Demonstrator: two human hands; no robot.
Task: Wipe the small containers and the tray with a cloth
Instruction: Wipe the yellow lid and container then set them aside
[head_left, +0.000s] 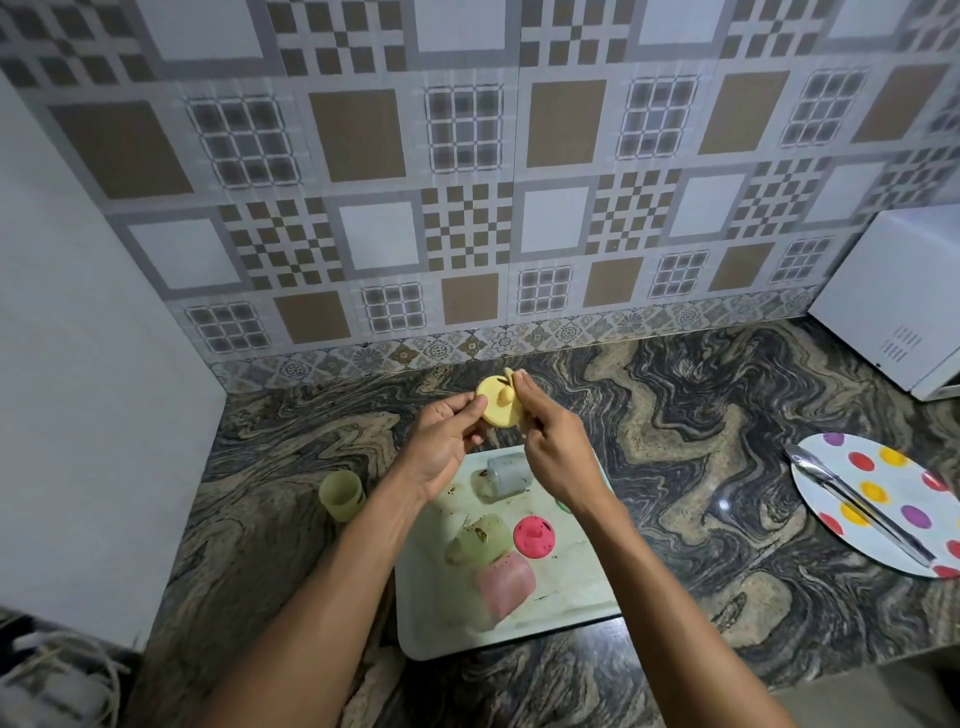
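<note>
Lid (491, 410) yellow | left hand (441, 449) + right hand (551, 454) pinch | green piece (562, 505) half-hidden

4 sm. containers (340, 493) (508, 472) (480, 538) (505, 584), 2 lids (493, 410) (532, 535), 1 tray (571, 597), 1 plate (883, 478), 1 tongs (862, 506)

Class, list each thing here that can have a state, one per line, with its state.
yellow lid: off, held by both hands
left hand: pinches lid's edge
right hand: holds pale cloth against lid
tray: stained, flat on counter
grey container: on its side on tray
pink container: on its side on tray
pink lid: off, on tray
yellow-green cup: upright, lidless
</note>
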